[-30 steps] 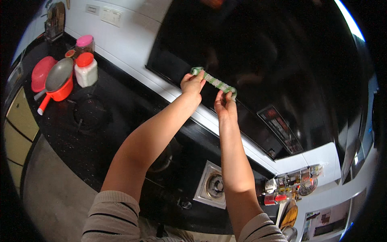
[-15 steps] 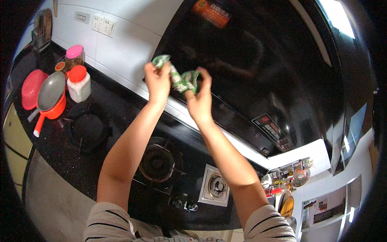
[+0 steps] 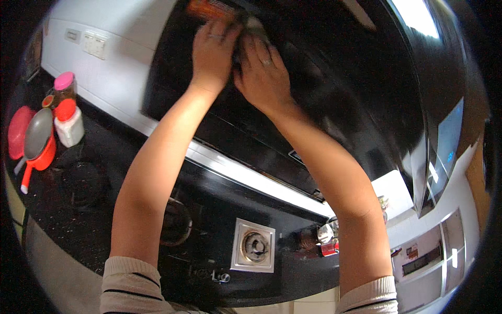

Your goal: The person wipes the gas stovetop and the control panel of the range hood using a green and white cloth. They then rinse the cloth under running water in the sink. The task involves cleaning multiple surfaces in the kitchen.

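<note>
Both my arms reach up to the glossy black panel of a range hood (image 3: 324,99). My left hand (image 3: 213,57) rests on the upper part of the panel with its fingers stretched out, just below an orange label (image 3: 212,9). Close beside it on the right, my right hand (image 3: 264,73) lies flat with extended fingers and a ring on one of them. A blurred pale patch (image 3: 254,25) shows just past the right fingertips, probably an edge of the green and white cloth. The rest of the cloth is hidden, apparently beneath the hands.
Below runs a black counter with a gas burner (image 3: 177,222) and a square steel burner plate (image 3: 254,246). At left stand a white jar with a red lid (image 3: 69,125), a pink-lidded jar (image 3: 65,83), a grey pan (image 3: 40,133) and a red basin (image 3: 20,131).
My hands have moved up and onto the hood panel, going from holding the crumpled cloth in the air to lying flat. The view has shifted, so the counter things appear farther left.
</note>
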Demonstrator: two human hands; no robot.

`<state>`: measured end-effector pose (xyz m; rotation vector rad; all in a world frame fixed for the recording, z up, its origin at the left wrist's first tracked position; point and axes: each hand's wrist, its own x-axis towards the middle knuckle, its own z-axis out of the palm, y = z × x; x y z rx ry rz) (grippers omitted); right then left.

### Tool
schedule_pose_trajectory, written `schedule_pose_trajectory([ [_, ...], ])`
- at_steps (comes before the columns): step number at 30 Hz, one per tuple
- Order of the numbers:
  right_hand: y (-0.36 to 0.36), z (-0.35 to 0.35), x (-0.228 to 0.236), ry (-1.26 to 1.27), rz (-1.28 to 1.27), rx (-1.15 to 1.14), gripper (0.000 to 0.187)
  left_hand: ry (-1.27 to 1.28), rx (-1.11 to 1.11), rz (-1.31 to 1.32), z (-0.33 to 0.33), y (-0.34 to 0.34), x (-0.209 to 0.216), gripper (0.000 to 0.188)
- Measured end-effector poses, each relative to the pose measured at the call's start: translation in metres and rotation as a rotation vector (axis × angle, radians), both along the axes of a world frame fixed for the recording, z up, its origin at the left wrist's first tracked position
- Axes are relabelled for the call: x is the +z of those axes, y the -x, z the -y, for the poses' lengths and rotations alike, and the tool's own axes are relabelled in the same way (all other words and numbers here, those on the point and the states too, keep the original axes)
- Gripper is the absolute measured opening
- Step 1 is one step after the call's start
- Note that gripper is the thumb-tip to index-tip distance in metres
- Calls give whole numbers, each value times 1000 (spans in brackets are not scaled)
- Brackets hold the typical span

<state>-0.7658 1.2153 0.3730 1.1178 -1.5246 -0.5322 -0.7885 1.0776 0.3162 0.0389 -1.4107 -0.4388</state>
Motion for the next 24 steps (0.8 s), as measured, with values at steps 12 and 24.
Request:
schedule_pose_trajectory([
  [12, 21, -173, 37, -114, -157, 23, 40, 3, -27, -80, -177, 6, 9, 43],
  [24, 11, -480, 0, 93, -88, -303, 40, 165, -466, -15, -477, 10, 14, 48],
])
